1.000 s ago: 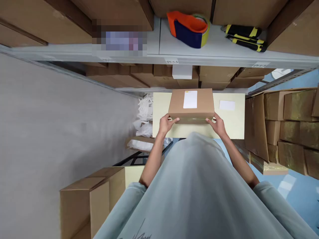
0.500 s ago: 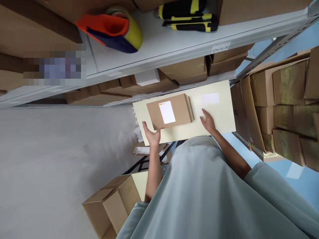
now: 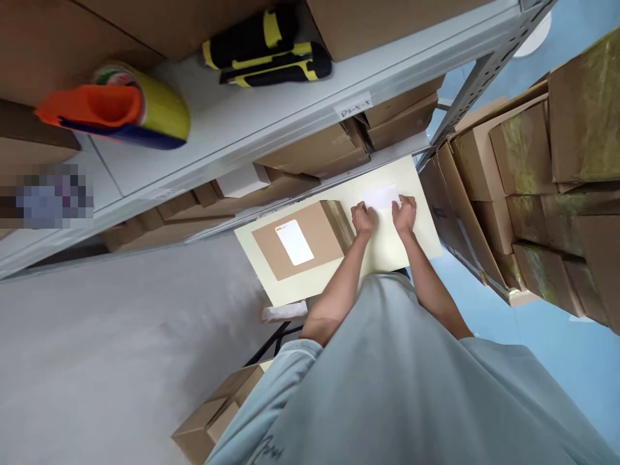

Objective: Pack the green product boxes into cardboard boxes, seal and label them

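A brown cardboard box [image 3: 310, 239] with a white label on top lies on the left part of a pale yellow tabletop [image 3: 387, 248]. To its right lies a white paper slip [image 3: 382, 196]. My left hand [image 3: 363, 218] and my right hand [image 3: 405, 213] both rest at the slip's near edge, fingers curled and pinching it. Neither hand touches the box now.
A grey metal shelf [image 3: 271, 123] above carries an orange tape dispenser [image 3: 113, 110] and a black-and-yellow tool [image 3: 268, 48]. Brown cartons fill the shelf below it. Stacked cartons [image 3: 542, 194] stand at the right, an open carton [image 3: 213, 420] on the floor at the left.
Both hands let go of the box, which now lies further left on the tabletop. They moved right and closed on the white slip. The view swung right.
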Demonstrator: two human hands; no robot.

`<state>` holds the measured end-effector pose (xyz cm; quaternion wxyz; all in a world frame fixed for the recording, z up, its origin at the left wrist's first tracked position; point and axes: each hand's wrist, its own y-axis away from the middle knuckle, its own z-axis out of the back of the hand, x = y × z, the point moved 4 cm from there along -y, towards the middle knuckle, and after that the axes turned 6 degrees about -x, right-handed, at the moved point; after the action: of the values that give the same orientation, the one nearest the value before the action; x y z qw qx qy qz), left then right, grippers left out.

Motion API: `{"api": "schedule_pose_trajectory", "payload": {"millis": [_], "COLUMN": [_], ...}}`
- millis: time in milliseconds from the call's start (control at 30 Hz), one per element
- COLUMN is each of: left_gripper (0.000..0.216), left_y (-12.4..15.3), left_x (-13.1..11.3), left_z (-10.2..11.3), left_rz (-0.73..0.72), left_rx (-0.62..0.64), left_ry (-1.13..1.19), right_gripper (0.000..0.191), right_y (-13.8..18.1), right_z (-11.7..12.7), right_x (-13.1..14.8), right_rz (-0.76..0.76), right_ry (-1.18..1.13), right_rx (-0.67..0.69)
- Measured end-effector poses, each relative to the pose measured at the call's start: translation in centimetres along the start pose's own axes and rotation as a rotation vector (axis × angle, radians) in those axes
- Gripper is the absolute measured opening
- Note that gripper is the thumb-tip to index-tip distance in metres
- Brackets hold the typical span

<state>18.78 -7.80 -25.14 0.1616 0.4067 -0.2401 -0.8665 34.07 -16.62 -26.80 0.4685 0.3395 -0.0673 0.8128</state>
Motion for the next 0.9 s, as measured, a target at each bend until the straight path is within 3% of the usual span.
{"api": "schedule_pose_trajectory", "payload": {"millis": [167, 433, 667, 900], "left_gripper": [0.004, 0.017, 0.012, 0.014], "left_y": [-0.6, -1.1, -1.2, -0.5], "left_x": [1.1, 0.4, 0.3, 0.0], "left_z": [0.2, 0.7, 0.9, 1.8], "left_rz": [0.042, 0.073, 0.069, 0.023], "left_rx": [-0.068, -0.130, -0.051, -0.057], "left_ry": [0.077, 0.153, 0.071, 0.107], "right_gripper": [0.034, 0.010, 0.022, 0.028], "right_y": [0.4, -0.3, -1.2, -1.3], "right_z": [0.4, 0.6, 0.8, 1.3], "right_x": [0.0, 0.9, 0.9, 0.8], "right_rz": [-0.026, -0.084, -0.005, 0.066], "right_ry": [-0.015, -0.129, -0.082, -0.037], "right_rx": [0.005, -0.057, -0.034, -0.010]}}
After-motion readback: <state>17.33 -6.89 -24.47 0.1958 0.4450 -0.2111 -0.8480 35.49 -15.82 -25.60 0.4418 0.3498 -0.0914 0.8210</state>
